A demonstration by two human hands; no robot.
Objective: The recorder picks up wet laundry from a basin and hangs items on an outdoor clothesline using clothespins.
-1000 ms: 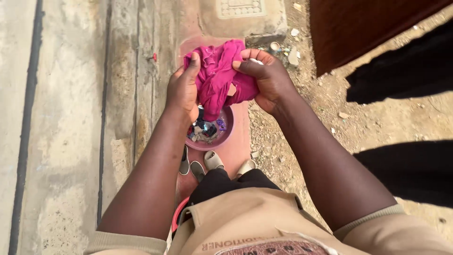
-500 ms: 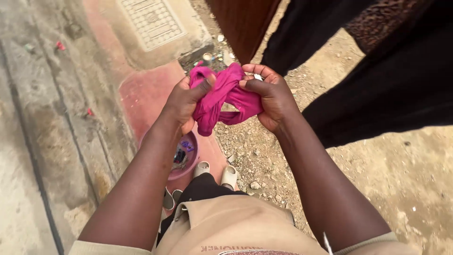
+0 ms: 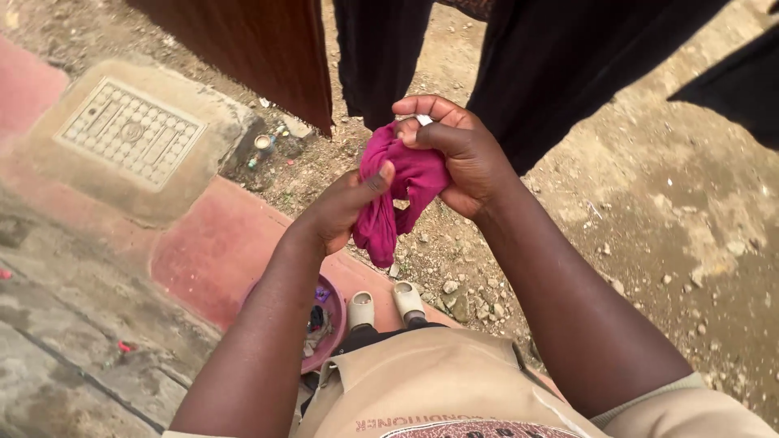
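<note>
Magenta cloth point(image 3: 399, 195) bunched, held mid-air between both hands, centre of scene, above gravel ground point(image 3: 649, 219). Left hand point(image 3: 345, 212) closed on cloth's left side, thumb pressed on top. Right hand point(image 3: 454, 154) closed round upper right fold, fingers curled. Cloth's tail hangs below hands. Near, low: pink basin point(image 3: 333, 324) of small items, two pale shoes point(image 3: 385, 307) beside it. Far left: concrete drain cover point(image 3: 130, 130). Far: dark hanging garments point(image 3: 560, 57), brown door point(image 3: 260, 49).

magenta cloth point(image 3: 398, 191) soft, matt; plastic basin point(image 3: 331, 324) glossy; ground point(image 3: 649, 219) rough.
</note>
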